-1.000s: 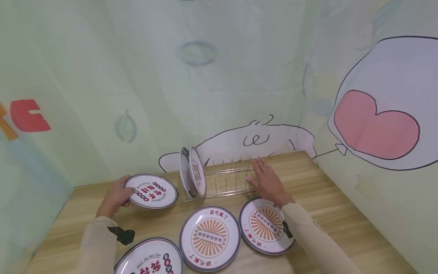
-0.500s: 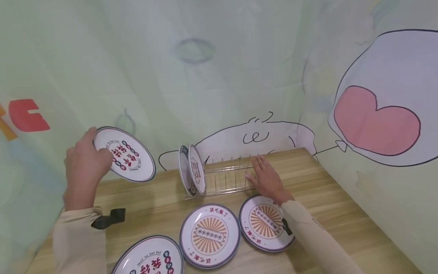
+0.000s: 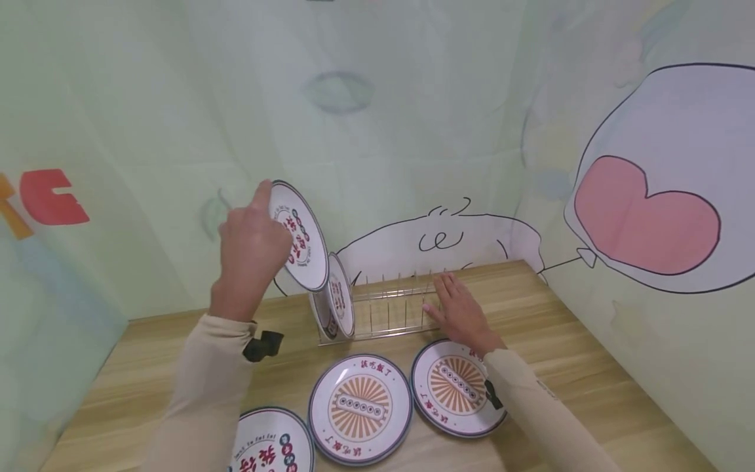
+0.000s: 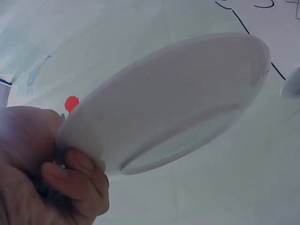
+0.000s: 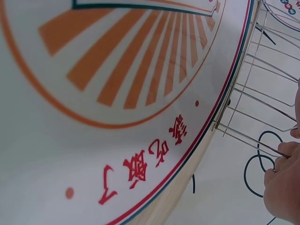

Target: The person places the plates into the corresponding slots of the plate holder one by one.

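Note:
My left hand [image 3: 250, 252] pinches the rim of a white plate [image 3: 303, 242] with red lettering and a blue edge. The plate is raised and tilted, above the left end of a wire dish rack [image 3: 389, 333]. From the left wrist view, the plain underside of that held plate [image 4: 178, 89] shows, with fingers [image 4: 79, 183] curled at its rim. Two plates stand upright in the rack; the front one [image 3: 341, 295] is partly hidden by the held plate. My right hand [image 3: 463, 314] holds the rack's right end, its fingertips at the wires [image 5: 262, 103] in the right wrist view.
Flat on the wooden table [image 3: 566, 367] lie a sunburst plate [image 3: 361, 410], another sunburst plate [image 3: 454, 387] partly under my right forearm, and a lettered plate [image 3: 274, 442] beside my left sleeve. A printed curtain [image 3: 413, 131] hangs behind the rack.
My left hand has lifted the plate from near the table, tilted it steeper and carried it right, over the rack's left end. My right hand has stayed at the rack.

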The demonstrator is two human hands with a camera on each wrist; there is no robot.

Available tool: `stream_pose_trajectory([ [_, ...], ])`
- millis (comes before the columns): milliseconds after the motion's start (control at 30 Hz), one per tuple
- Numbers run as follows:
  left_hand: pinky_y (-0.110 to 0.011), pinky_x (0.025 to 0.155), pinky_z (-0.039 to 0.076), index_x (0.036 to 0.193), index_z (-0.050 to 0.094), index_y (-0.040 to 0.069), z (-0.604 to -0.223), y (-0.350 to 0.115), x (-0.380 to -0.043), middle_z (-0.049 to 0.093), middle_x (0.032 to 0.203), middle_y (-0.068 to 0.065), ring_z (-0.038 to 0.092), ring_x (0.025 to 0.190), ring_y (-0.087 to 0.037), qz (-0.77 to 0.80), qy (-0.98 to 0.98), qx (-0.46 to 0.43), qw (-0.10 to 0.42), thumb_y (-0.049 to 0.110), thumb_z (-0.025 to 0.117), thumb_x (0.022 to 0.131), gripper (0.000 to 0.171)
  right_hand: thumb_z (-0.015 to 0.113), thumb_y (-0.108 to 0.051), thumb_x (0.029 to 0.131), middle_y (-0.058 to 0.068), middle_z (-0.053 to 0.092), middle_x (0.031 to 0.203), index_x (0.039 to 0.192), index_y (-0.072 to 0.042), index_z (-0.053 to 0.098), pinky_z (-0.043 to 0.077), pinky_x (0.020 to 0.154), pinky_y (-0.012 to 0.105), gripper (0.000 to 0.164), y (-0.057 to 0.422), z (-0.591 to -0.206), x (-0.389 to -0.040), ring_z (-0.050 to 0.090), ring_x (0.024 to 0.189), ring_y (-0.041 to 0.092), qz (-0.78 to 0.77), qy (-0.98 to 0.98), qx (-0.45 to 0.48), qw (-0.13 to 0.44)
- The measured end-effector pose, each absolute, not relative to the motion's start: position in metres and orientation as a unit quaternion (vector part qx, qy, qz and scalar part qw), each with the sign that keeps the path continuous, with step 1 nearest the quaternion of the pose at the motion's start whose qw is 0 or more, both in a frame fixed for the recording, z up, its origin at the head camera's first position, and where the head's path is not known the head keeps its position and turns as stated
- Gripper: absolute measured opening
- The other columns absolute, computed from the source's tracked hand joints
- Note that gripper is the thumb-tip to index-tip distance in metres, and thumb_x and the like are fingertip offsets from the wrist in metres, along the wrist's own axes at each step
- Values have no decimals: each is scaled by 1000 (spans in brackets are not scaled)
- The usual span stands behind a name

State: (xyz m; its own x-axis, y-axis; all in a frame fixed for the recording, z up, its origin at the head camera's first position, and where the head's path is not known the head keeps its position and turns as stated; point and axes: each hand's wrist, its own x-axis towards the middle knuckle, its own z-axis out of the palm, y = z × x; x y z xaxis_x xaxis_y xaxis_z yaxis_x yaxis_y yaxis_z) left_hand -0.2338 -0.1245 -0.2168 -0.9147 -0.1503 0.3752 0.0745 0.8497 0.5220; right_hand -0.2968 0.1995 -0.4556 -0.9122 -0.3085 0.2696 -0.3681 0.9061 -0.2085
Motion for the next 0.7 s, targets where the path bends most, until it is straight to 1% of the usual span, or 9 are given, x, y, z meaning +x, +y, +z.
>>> stream_pose_trajectory([
  [100,-28,37,35,155,32,8,-222,-105,-242,56,70,-21,46,50,-25,-257,-942,-7,218,-5,44,78,80,47,-43,103,25,24,162,155,3,27,19,124,52,72,200,-457,-297,20,152,41,127,-970,173,119],
  [200,-27,37,34,154,34,7,-229,-90,-250,56,68,-19,44,48,-23,-240,-947,-17,213,-4,48,80,76,46,-43,104,24,24,162,155,4,26,18,124,51,72,201,-458,-296,20,152,41,125,-970,173,119],
  [367,-25,34,35,153,35,5,-244,-71,-259,58,66,-18,44,42,-19,-218,-953,-32,208,-2,53,84,72,45,-44,104,24,24,162,154,4,27,22,123,52,72,202,-458,-296,20,152,41,126,-968,178,123],
  [500,-23,33,36,152,36,4,-255,-61,-266,61,68,-19,46,41,-18,-207,-954,-45,211,-3,53,85,69,44,-44,104,24,24,162,155,3,26,22,123,52,72,202,-459,-297,21,152,41,125,-968,177,124],
  [700,-22,33,38,149,38,4,-272,-54,-273,62,69,-19,50,41,-18,-191,-960,-50,198,-2,60,85,68,44,-45,104,24,24,162,155,2,26,20,124,51,72,201,-457,-297,22,152,41,125,-970,172,120],
])
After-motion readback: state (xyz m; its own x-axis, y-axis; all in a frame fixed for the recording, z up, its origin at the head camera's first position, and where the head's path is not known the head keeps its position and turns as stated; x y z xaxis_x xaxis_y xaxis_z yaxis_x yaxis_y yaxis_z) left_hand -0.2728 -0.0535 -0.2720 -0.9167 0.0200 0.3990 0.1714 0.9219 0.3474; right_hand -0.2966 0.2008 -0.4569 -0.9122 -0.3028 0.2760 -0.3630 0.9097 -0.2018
